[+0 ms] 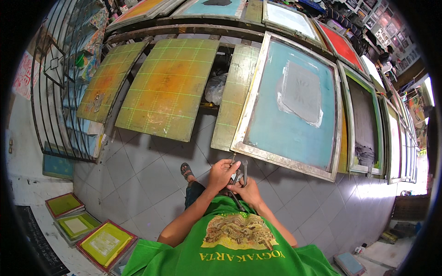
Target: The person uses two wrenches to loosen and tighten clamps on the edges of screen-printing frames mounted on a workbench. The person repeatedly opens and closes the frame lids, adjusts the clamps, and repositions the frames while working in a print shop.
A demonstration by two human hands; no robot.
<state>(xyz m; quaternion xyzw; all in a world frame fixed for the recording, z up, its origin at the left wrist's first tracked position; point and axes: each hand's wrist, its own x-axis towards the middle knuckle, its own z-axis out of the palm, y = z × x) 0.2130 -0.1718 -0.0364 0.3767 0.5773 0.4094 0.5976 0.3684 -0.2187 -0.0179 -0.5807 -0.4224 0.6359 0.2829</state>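
Observation:
In front of my green shirt, both hands are closed around a dark metal piece [245, 170] with a curved upright arm and a long rod pointing down toward me. It looks like a clamp, but its exact kind is hard to make out. My left hand [222, 175] grips its left side, thumb and fingertips pinched near the top. From the right, my right hand [247, 192] wraps around the lower part. Just beyond my fingers is the near corner of a large silkscreen frame [285, 162] with blue mesh and a grey patch; whether the metal piece touches it is unclear.
Yellow-green printing boards [168, 87] stand on a rack to the left. More screen frames [363, 119] line the right and far side. A metal grille [53, 101] is at far left. Small yellow screens [107, 244] lie low left. Grey floor tiles [142, 165] surround my sandalled foot.

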